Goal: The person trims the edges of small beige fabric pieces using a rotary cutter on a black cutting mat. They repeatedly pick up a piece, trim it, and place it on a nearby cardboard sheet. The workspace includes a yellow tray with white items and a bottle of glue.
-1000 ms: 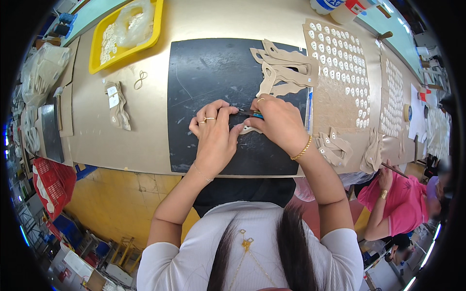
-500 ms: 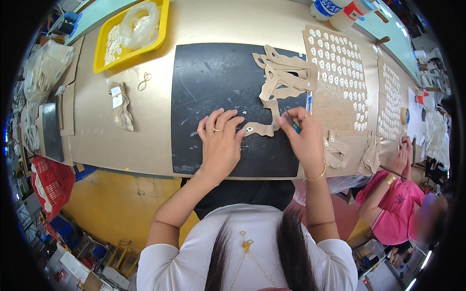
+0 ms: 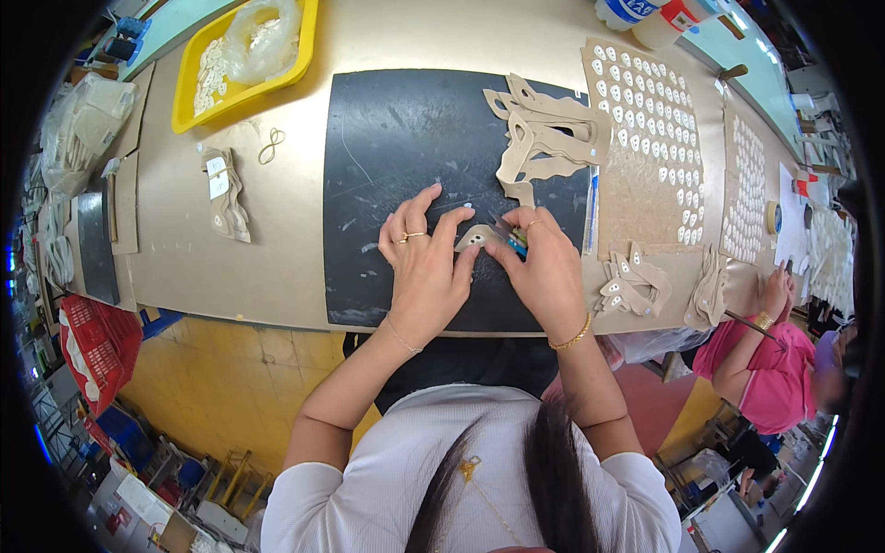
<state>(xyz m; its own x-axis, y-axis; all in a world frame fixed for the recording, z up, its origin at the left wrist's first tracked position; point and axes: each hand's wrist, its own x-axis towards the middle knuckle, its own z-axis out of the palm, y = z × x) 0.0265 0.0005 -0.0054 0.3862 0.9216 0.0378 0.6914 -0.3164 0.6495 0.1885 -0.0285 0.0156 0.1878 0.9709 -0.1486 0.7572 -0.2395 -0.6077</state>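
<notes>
On the black mat (image 3: pixel 406 129), my left hand (image 3: pixel 426 253) holds the end of a beige cut strip (image 3: pixel 479 235) between thumb and forefinger. A small white patch with dark holes shows on that end. Close beside it, my right hand (image 3: pixel 546 267) has its fingers closed on a small tool with blue and green parts (image 3: pixel 518 241); its exact kind is hidden by the fingers. The right thumb touches the strip. Beyond my hands lies a pile of similar wavy beige pieces (image 3: pixel 553 124).
A brown board (image 3: pixel 636 207) with rows of white patches stands right of the mat. More beige pieces (image 3: pixel 636 286) lie nearer. At left are a yellow tray (image 3: pixel 184 101) and a banded bundle (image 3: pixel 230 207). Bottles (image 3: pixel 659 28) stand at the back; a co-worker in pink (image 3: pixel 761 369) is at right.
My right hand has moved left and nearer, up to my left hand. The strip's end now bends up between them, its patch turned. The view has shifted slightly.
</notes>
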